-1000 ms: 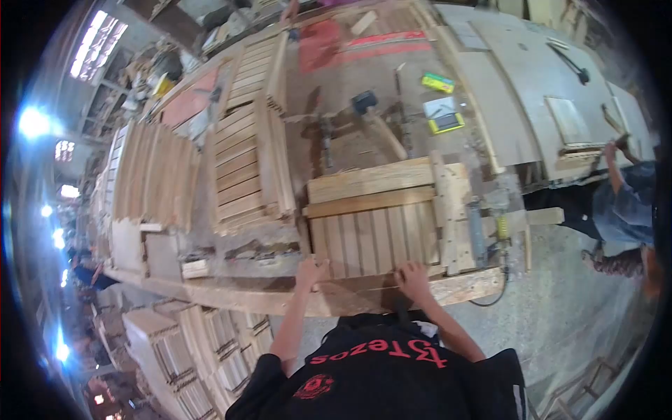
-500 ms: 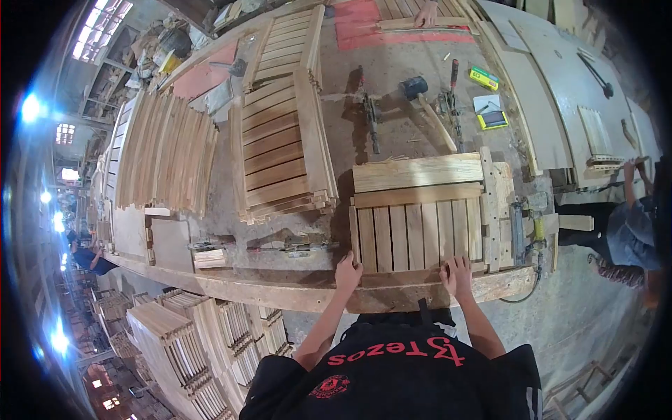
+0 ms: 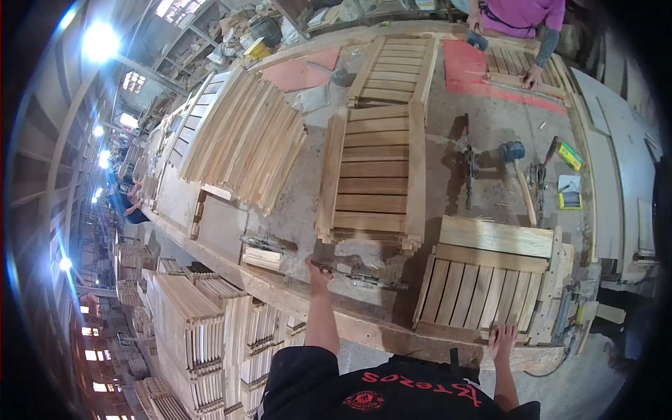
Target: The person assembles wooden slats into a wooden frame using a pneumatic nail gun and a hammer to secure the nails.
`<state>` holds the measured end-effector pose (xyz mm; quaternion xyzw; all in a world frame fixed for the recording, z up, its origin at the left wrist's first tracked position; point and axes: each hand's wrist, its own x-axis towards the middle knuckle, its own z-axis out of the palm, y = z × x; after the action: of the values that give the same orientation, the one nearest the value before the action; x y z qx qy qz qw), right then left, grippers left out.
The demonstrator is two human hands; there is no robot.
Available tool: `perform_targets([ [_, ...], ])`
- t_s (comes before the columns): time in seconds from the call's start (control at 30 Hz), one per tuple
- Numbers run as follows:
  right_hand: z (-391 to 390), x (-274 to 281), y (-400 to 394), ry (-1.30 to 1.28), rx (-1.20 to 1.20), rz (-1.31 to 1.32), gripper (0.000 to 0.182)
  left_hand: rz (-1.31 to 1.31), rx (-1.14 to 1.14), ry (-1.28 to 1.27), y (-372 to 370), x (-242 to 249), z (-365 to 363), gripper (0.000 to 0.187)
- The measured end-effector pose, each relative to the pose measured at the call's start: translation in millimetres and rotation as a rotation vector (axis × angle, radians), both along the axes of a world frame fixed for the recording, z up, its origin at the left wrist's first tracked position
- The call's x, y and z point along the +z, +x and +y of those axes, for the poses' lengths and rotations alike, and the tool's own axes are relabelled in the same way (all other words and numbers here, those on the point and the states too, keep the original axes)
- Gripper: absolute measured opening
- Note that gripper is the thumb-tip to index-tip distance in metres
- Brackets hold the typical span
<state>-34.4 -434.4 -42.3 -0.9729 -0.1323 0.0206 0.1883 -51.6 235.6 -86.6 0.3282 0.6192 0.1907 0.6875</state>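
Observation:
My left hand [image 3: 319,270] is at the end of a dark metal clamp [image 3: 357,275] lying near the table's front edge, its fingers closed round that end. My right hand [image 3: 502,340] rests with spread fingers on the front rail of a slatted wooden panel [image 3: 467,294]. A wide pale board [image 3: 497,236] lies along the panel's far side. Right of the panel stands a wooden jig piece with holes [image 3: 551,283].
A stacked slatted frame [image 3: 371,168] and a pile of slats [image 3: 241,136] lie on the table. A mallet [image 3: 523,189], a second clamp [image 3: 469,164] and yellow-green boxes [image 3: 570,155] lie beyond. A co-worker in pink [image 3: 521,17] holds a hammer across the table.
My left hand has left the panel's left corner and moved left to the clamp. My right hand stays at the panel's front edge. The view has shifted left, showing more of the co-worker.

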Motion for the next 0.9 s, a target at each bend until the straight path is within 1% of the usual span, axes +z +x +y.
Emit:
perform_targets([
  [0.03,-3.9,-0.4,-0.7,0.012,0.003,0.040,0.020,-0.023,0.025,-0.089,-11.0,-10.8,19.7,0.060],
  [0.07,-2.8,0.4,-1.1,0.037,-0.015,0.021,0.017,-0.044,0.045,-0.181,-23.3,-31.8,38.1,0.058],
  [0.1,-5.7,-2.7,-1.5,0.010,-0.015,0.060,0.019,-0.061,0.066,-0.273,-34.6,-50.7,54.9,0.056],
  [0.13,-9.9,-10.6,-1.5,-0.015,-0.010,0.098,0.022,-0.069,0.077,-0.155,-28.1,-5.8,27.4,0.054],
  [0.17,-15.0,-13.5,-5.0,-0.038,-0.003,0.145,0.024,-0.074,0.086,-0.037,-13.1,61.3,-12.3,0.055],
  [0.23,-8.1,-6.2,-3.5,-0.017,-0.043,0.096,0.021,-0.294,-0.103,0.243,-7.5,118.3,-68.4,0.057],
  [0.27,-6.7,-2.5,-1.9,0.005,-0.045,0.089,0.021,-0.405,-0.200,0.383,-3.5,129.4,-84.2,0.059],
  [0.37,-12.1,-3.8,-3.2,0.019,-0.036,0.095,0.024,-0.122,-1.165,0.487,6.1,132.4,-111.3,0.059],
  [0.43,-13.5,-8.5,-3.1,-0.010,-0.052,0.074,0.025,0.189,-1.712,0.748,37.1,153.9,-165.6,0.055],
  [0.47,-11.1,-0.6,0.2,0.068,-0.080,0.157,0.025,0.351,-1.995,0.875,52.2,157.1,-188.2,0.053],
  [0.53,-15.9,-17.4,-7.8,0.026,-0.028,0.134,0.024,0.386,-2.092,0.807,48.6,145.9,-181.4,0.049],
  [0.57,-20.8,-23.7,-5.9,-0.005,-0.015,0.116,0.024,0.383,-2.149,0.783,57.3,131.9,-183.8,0.046],
  [0.6,-17.3,-11.8,7.4,0.013,-0.055,0.110,0.023,0.392,-2.132,0.810,72.4,113.6,-201.7,0.045],
  [0.63,-12.8,5.8,4.9,0.034,-0.079,0.129,0.022,0.424,-2.111,0.808,65.5,103.4,-217.6,0.045],
  [0.67,-16.3,12.8,-9.1,0.049,-0.089,0.181,0.021,0.495,-2.185,0.779,58.5,107.8,-220.2,0.046],
  [0.7,-20.0,8.8,-3.1,0.067,-0.101,0.197,0.020,0.548,-2.243,0.793,72.5,113.5,-223.3,0.047],
  [0.73,-16.8,2.7,4.0,0.094,-0.115,0.210,0.019,0.520,-2.249,0.802,84.5,130.8,-234.4,0.044],
  [0.77,-15.7,-15.0,-0.2,0.155,-0.165,0.164,0.017,0.488,-2.229,0.808,99.1,150.1,-251.8,0.041],
  [0.8,-17.0,-36.4,2.2,0.213,-0.193,0.109,0.016,0.285,-2.094,0.830,122.5,166.4,-276.6,0.035],
  [0.83,-11.7,-39.0,22.6,0.317,-0.291,0.116,0.016,0.098,-1.938,0.831,140.5,173.9,-304.7,0.030],
  [0.87,-4.3,-29.2,62.7,0.372,-0.392,0.027,0.014,-0.027,-1.793,0.914,166.0,172.8,-329.4,0.019],
  [0.9,4.0,-7.8,109.9,0.437,-0.494,-0.041,0.013,-0.153,-1.580,1.016,208.8,177.3,-358.4,0.018],
])
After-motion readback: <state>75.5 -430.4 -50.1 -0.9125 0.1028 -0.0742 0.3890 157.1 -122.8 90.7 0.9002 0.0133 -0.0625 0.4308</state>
